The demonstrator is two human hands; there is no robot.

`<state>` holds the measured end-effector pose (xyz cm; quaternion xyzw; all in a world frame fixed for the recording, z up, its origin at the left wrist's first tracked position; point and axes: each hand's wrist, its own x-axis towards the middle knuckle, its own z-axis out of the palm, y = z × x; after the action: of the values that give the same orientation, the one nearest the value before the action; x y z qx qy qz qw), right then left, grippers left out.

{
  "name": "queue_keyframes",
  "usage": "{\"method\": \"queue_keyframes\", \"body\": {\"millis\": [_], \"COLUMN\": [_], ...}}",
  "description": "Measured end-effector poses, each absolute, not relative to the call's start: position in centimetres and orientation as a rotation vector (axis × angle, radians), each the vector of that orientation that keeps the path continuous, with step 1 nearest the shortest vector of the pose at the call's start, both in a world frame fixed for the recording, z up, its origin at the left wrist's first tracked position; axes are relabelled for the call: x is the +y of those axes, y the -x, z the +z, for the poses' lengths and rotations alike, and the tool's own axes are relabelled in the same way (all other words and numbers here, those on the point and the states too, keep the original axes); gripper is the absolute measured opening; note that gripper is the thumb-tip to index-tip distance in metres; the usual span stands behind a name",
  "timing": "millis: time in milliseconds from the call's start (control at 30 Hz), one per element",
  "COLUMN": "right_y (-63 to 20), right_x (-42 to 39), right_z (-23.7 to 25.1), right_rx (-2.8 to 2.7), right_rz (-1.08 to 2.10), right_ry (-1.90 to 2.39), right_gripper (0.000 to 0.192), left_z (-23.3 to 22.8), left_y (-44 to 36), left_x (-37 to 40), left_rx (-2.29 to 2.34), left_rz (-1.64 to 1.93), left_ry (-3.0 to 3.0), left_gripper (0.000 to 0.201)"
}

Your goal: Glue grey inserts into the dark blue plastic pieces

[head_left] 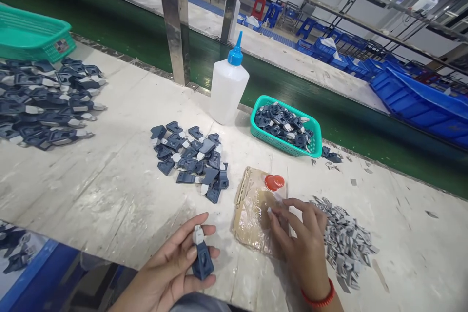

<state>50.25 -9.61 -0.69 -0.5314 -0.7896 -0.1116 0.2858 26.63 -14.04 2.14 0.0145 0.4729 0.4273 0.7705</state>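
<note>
My left hand [179, 263] grips a dark blue plastic part [203, 261] with a light grey tip, its hollow side facing up. Over a tape-wrapped cardboard pad [252, 214], my right hand [302, 231] has thumb and fingers pinched on a small light grey piece [269, 209], mostly hidden by the fingertips. A red cap-like object [274, 182] sits on the pad's far end, beside a wet-looking patch. Right of that hand lies a heap of small grey pieces [349, 239]. Beyond my left hand is a loose pile of blue-and-grey parts [193, 156].
A white squeeze bottle [228, 90] with a blue nozzle stands behind the pile. A green basket [285, 148] holds more blue parts. Stacked parts [44, 107] and another green basket [36, 34] are at left. A metal post [173, 24] rises at the table's far edge.
</note>
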Motion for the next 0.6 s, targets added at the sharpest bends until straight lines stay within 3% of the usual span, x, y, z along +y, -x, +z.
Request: {"method": "queue_keyframes", "body": {"millis": [600], "right_y": [-50.7], "right_x": [-10.0], "right_z": [0.5], "right_rx": [-2.143], "right_rz": [-0.375], "right_ry": [1.378], "right_gripper": [0.011], "left_z": [-0.1], "left_y": [-25.8], "left_x": [-14.6], "left_rx": [0.783], "left_rz": [0.861], "left_ry": [-0.185], "left_gripper": [0.032]}}
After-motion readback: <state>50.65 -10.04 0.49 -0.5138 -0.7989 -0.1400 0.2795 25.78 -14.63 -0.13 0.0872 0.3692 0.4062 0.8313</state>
